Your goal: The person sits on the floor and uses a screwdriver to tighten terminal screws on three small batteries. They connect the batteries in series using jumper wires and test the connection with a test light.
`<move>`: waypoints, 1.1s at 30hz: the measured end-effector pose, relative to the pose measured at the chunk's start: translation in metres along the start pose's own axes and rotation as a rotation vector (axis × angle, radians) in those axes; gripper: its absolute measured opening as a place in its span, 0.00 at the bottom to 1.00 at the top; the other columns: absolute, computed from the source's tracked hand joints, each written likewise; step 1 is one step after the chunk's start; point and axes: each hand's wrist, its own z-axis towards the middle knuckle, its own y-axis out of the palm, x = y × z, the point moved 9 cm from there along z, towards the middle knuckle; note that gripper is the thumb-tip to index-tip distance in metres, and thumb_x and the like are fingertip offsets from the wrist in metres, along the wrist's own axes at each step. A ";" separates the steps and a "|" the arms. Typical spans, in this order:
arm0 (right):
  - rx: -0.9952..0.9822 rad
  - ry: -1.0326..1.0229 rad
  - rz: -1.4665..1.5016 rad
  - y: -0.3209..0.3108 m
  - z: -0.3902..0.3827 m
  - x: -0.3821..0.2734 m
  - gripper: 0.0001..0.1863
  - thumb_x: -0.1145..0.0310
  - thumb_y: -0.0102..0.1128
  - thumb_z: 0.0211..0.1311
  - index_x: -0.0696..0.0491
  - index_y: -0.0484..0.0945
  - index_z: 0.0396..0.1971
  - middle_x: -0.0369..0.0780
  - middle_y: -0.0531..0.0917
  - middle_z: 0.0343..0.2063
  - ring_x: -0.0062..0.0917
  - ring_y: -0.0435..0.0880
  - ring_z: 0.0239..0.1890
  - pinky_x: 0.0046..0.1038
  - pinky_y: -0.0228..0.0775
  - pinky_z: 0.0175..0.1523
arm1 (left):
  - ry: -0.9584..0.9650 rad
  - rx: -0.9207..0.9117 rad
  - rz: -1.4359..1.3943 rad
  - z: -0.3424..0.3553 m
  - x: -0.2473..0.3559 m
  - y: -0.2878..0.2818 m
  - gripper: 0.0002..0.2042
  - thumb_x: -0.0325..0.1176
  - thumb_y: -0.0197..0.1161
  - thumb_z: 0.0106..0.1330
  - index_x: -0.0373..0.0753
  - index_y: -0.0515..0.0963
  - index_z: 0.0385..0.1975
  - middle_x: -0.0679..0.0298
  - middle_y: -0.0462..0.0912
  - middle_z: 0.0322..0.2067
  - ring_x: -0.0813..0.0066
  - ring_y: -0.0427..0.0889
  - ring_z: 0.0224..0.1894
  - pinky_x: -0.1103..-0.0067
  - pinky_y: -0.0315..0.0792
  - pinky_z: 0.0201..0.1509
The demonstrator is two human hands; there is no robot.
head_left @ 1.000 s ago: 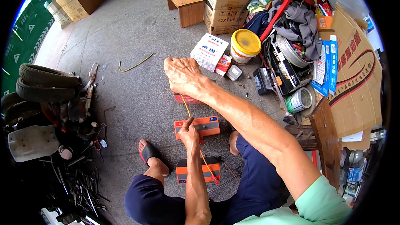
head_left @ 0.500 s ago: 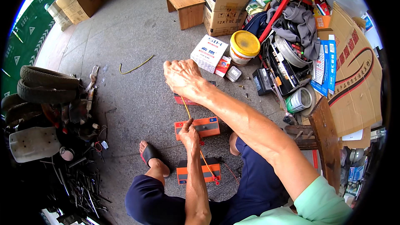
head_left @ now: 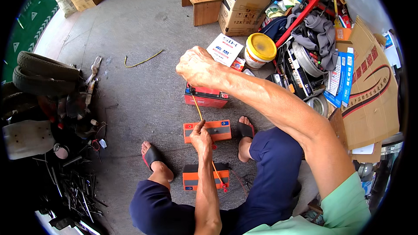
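My left hand (head_left: 200,138) is closed round a yellow-orange wire (head_left: 197,106), above the middle orange-and-grey battery (head_left: 219,131). The wire runs up to a corner terminal of a red-and-black battery (head_left: 209,101) farther away. Its other stretch passes beside my left forearm to a red fitting at the near orange-and-grey battery (head_left: 191,179). My right hand (head_left: 198,66) is a closed fist over that same corner of the red battery. Something thin shows below the fist, but what the fingers hold is hidden.
A cut yellow wire (head_left: 143,61) lies on the floor. Worn tyres (head_left: 45,76) and metal scraps are at the left. A white box (head_left: 224,48), a yellow-lidded bucket (head_left: 260,48), cartons and a wooden stool (head_left: 202,0) stand at the back. Heaped parts and cardboard fill the right side.
The view has shifted slightly. More of the red battery and my right foot now show past my right arm. Both hands stay closed, the left still on the wire.
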 end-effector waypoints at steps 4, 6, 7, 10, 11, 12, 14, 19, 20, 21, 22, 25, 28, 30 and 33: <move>0.157 0.046 0.124 -0.001 -0.002 0.010 0.04 0.72 0.60 0.39 0.51 0.82 0.19 0.43 0.83 0.22 0.34 0.83 0.30 0.34 0.75 0.33 | -0.015 -0.008 -0.015 -0.005 -0.002 0.007 0.15 0.25 0.46 0.65 0.30 0.75 0.47 0.74 0.68 0.15 0.90 0.60 0.14 0.86 0.57 0.16; 0.063 0.128 0.125 0.004 -0.001 0.014 0.05 0.72 0.60 0.40 0.51 0.82 0.20 0.43 0.83 0.23 0.34 0.83 0.31 0.34 0.75 0.34 | 0.008 -0.004 -0.017 -0.002 -0.006 0.005 0.15 0.25 0.46 0.65 0.30 0.75 0.48 0.74 0.68 0.15 0.90 0.60 0.14 0.86 0.57 0.16; 0.019 0.167 0.125 0.004 -0.001 0.014 0.05 0.71 0.60 0.40 0.51 0.83 0.20 0.42 0.83 0.23 0.34 0.84 0.31 0.34 0.75 0.34 | 0.023 -0.001 -0.004 0.000 -0.007 0.003 0.15 0.25 0.46 0.65 0.30 0.74 0.48 0.74 0.68 0.15 0.90 0.61 0.14 0.86 0.57 0.16; 0.035 0.249 0.200 0.005 0.003 0.016 0.05 0.71 0.60 0.41 0.50 0.83 0.21 0.42 0.83 0.24 0.33 0.84 0.31 0.33 0.74 0.34 | 0.030 -0.001 0.005 0.002 -0.008 0.001 0.15 0.25 0.46 0.65 0.29 0.74 0.48 0.74 0.68 0.15 0.90 0.61 0.14 0.87 0.57 0.16; 0.006 0.270 0.165 0.009 0.006 0.016 0.05 0.71 0.60 0.41 0.49 0.84 0.22 0.39 0.84 0.25 0.29 0.84 0.31 0.31 0.74 0.31 | 0.026 -0.002 0.003 0.001 -0.008 0.001 0.15 0.25 0.46 0.65 0.28 0.73 0.48 0.74 0.68 0.15 0.90 0.61 0.14 0.87 0.57 0.17; -0.021 0.296 0.131 0.014 0.009 0.017 0.06 0.71 0.60 0.41 0.47 0.84 0.23 0.37 0.84 0.25 0.25 0.84 0.31 0.28 0.73 0.29 | 0.017 -0.018 -0.012 -0.002 -0.007 0.003 0.15 0.25 0.47 0.65 0.29 0.73 0.48 0.74 0.69 0.16 0.89 0.62 0.15 0.87 0.58 0.17; 0.017 0.330 0.134 0.026 0.013 0.021 0.07 0.71 0.62 0.40 0.45 0.85 0.23 0.33 0.85 0.25 0.19 0.83 0.30 0.25 0.72 0.26 | 0.008 -0.046 -0.040 -0.009 0.001 0.006 0.15 0.25 0.47 0.65 0.29 0.73 0.48 0.74 0.69 0.16 0.89 0.62 0.15 0.88 0.59 0.18; 0.072 0.249 0.072 0.003 -0.001 -0.015 0.09 0.71 0.58 0.46 0.46 0.85 0.28 0.35 0.85 0.30 0.24 0.84 0.34 0.26 0.75 0.34 | 0.074 -0.022 -0.067 -0.004 0.007 -0.012 0.15 0.26 0.49 0.63 0.31 0.73 0.49 0.72 0.71 0.17 0.87 0.66 0.15 0.86 0.60 0.15; 0.072 0.226 0.126 0.008 -0.001 -0.010 0.08 0.72 0.57 0.46 0.48 0.84 0.27 0.39 0.84 0.30 0.27 0.83 0.36 0.29 0.74 0.37 | 0.083 -0.008 -0.070 -0.008 0.010 -0.012 0.15 0.26 0.49 0.63 0.32 0.74 0.48 0.71 0.72 0.17 0.87 0.66 0.15 0.86 0.60 0.14; 0.070 0.218 0.189 0.016 -0.005 0.001 0.08 0.73 0.56 0.46 0.50 0.83 0.26 0.42 0.84 0.31 0.31 0.83 0.39 0.31 0.74 0.40 | 0.086 -0.005 -0.058 -0.012 0.011 -0.009 0.15 0.27 0.50 0.62 0.32 0.74 0.48 0.71 0.72 0.17 0.86 0.67 0.15 0.86 0.60 0.14; -0.033 0.237 0.119 0.009 -0.007 0.003 0.07 0.73 0.55 0.48 0.51 0.82 0.26 0.41 0.84 0.34 0.29 0.81 0.42 0.32 0.72 0.43 | 0.065 -0.007 0.026 -0.015 0.012 -0.020 0.16 0.29 0.52 0.61 0.34 0.74 0.48 0.68 0.73 0.18 0.85 0.68 0.15 0.86 0.59 0.14; 0.206 0.259 -0.008 -0.066 -0.022 0.015 0.05 0.70 0.56 0.53 0.52 0.81 0.23 0.42 0.83 0.23 0.31 0.82 0.25 0.32 0.73 0.30 | 0.112 0.010 0.078 -0.014 0.010 -0.041 0.17 0.28 0.54 0.59 0.33 0.73 0.49 0.65 0.76 0.23 0.84 0.69 0.17 0.86 0.61 0.16; 0.494 0.394 0.515 -0.120 -0.063 0.042 0.09 0.65 0.60 0.56 0.54 0.79 0.21 0.39 0.78 0.14 0.24 0.75 0.15 0.26 0.67 0.20 | 0.146 0.042 0.082 -0.015 0.001 -0.055 0.18 0.29 0.55 0.57 0.26 0.73 0.46 0.60 0.78 0.27 0.79 0.74 0.26 0.81 0.69 0.31; 0.678 0.356 1.058 -0.098 -0.089 0.053 0.14 0.61 0.61 0.57 0.55 0.78 0.19 0.35 0.75 0.12 0.18 0.70 0.12 0.22 0.61 0.17 | 0.133 0.141 0.172 -0.017 -0.007 -0.065 0.17 0.29 0.57 0.55 0.26 0.74 0.44 0.56 0.80 0.31 0.72 0.78 0.32 0.78 0.72 0.38; 0.593 0.444 1.881 -0.033 -0.127 0.047 0.18 0.57 0.60 0.59 0.55 0.76 0.16 0.32 0.70 0.10 0.10 0.62 0.09 0.15 0.48 0.10 | 0.194 0.206 0.360 -0.032 0.001 -0.060 0.17 0.28 0.57 0.54 0.26 0.75 0.43 0.53 0.78 0.33 0.66 0.79 0.34 0.74 0.72 0.41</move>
